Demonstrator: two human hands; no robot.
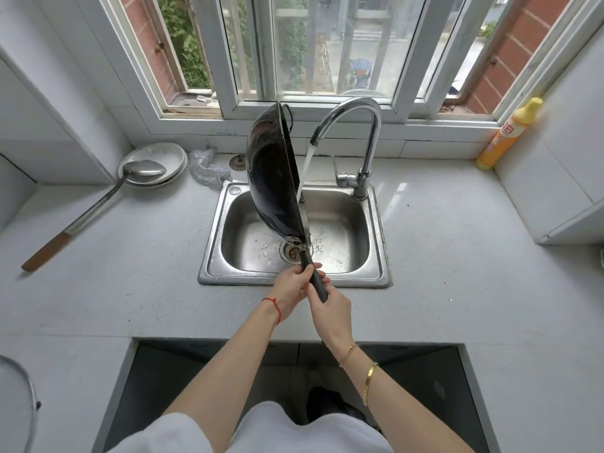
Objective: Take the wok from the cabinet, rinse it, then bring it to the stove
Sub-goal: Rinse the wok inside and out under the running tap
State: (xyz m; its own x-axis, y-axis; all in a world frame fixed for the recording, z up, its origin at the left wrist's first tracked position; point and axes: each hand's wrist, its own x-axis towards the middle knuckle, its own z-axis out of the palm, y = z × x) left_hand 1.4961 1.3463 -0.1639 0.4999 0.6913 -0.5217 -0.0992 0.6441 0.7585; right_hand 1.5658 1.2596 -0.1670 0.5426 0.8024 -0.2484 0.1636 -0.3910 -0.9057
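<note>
The black wok (273,171) stands on edge over the steel sink (376,276), its dark outside turned left and its inside facing the tap. Water runs from the chrome faucet (359,125) onto the wok's inner side and down into the basin. Both hands hold the wok's long black handle (318,282). My left hand (292,284) grips it higher up, and my right hand (330,313) grips the lower end.
White plates (170,155) with a long metal ladle (98,210) lie on the counter at the left. A steel scrubber (209,170) sits behind the sink's left corner. An orange detergent bottle (505,135) stands at the right by the window. A round rim (19,403) shows at bottom left.
</note>
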